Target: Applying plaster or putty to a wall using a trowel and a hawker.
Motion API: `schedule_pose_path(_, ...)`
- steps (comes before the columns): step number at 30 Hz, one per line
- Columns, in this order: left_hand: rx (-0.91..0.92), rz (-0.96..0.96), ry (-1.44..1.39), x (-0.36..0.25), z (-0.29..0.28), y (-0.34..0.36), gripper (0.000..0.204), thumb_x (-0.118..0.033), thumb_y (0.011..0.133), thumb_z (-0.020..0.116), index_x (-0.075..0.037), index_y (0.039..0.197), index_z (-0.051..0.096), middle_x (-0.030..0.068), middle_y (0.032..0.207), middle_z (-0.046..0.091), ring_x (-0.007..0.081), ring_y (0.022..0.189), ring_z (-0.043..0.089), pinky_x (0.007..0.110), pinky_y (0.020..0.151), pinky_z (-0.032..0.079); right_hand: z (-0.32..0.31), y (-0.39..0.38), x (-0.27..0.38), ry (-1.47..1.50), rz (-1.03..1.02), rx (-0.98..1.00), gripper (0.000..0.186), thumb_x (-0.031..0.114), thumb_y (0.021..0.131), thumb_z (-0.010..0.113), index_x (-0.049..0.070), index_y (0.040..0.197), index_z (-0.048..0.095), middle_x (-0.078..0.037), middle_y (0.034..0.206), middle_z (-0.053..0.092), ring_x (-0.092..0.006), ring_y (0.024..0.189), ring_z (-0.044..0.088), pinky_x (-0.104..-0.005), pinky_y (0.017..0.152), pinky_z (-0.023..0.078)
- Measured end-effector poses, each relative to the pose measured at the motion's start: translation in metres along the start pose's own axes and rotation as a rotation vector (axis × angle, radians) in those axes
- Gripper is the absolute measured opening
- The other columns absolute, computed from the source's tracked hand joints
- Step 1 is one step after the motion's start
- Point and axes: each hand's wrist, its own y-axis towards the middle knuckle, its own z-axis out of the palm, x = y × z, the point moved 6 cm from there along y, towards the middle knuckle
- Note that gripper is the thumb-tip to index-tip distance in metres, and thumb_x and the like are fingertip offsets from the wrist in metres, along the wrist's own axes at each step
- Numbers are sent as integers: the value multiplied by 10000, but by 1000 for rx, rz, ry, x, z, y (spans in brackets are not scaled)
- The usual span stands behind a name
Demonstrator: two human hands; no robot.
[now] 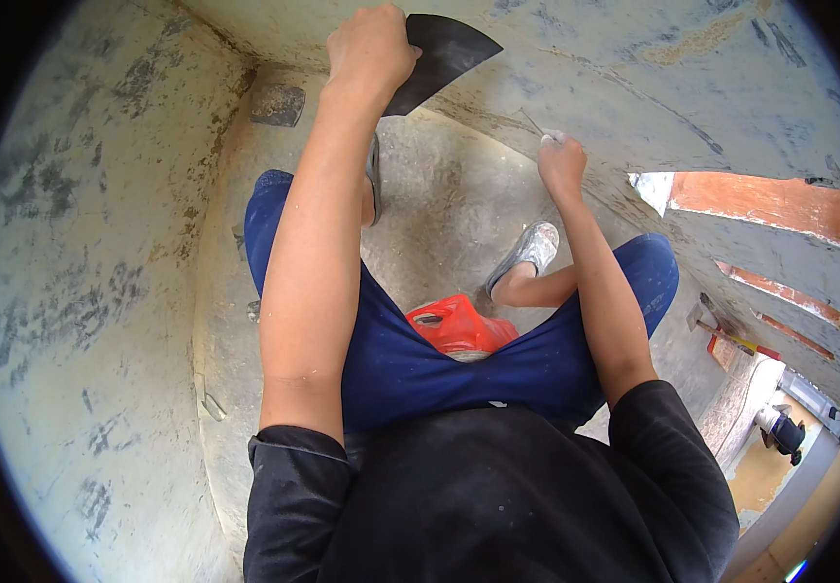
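Note:
My left hand [369,51] is closed on a dark, fan-shaped flat sheet [439,60], held up against or near the wall in front of me; I cannot tell if it touches. My right hand [562,160] is closed on a thin tool [535,125], seen nearly edge-on and pointing up toward the same wall; white residue marks it or my fingers. A red plastic bag [459,321] sits low between my bent legs, partly hidden by my trousers.
Stained plastered walls [90,243] rise at left and ahead around the concrete floor [430,194]. Openings with exposed orange brick [755,207] cut the right wall. Red-and-yellow tools [745,342] and a dark power tool [781,435] lie farther right. A dark plate [277,104] sits near the corner.

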Motion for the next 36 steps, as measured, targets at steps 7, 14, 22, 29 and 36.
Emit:
schedule_pose_path(7,35,4,19,1,0,4,368,-313,780,798,3,947,716,224,913,717,390,896,697,472,788,548,-6,0,6,32,-46,-55,274,160,862,585,38,1042,751,-255,931,711,-407,892,694,-444,854,533)
schedule_pose_path(14,14,5,8,-3,2,3,363,-311,779,799,3,942,718,223,935,717,387,915,695,468,790,549,-2,3,-2,62,-66,-40,267,182,864,609,65,1054,756,-253,916,711,-394,899,699,-432,848,531)
schedule_pose_path(22,10,18,10,-4,3,4,369,-308,778,803,5,952,715,221,940,718,385,928,693,468,788,548,-4,-1,8,77,-68,-41,264,158,867,585,34,1031,751,-254,917,709,-402,908,692,-444,878,524)
schedule_pose_path(29,19,16,9,-6,2,2,368,-309,781,802,3,957,717,220,936,718,384,917,695,466,788,548,-8,-6,14,66,-88,-55,263,155,867,581,38,1029,752,-245,910,712,-398,898,694,-444,863,527)
schedule_pose_path(36,5,24,20,-6,2,2,373,-315,784,799,8,950,713,220,945,717,383,923,694,466,793,547,-3,-1,9,73,-80,-46,265,157,864,585,32,1031,749,-238,924,716,-399,909,694,-445,879,524)
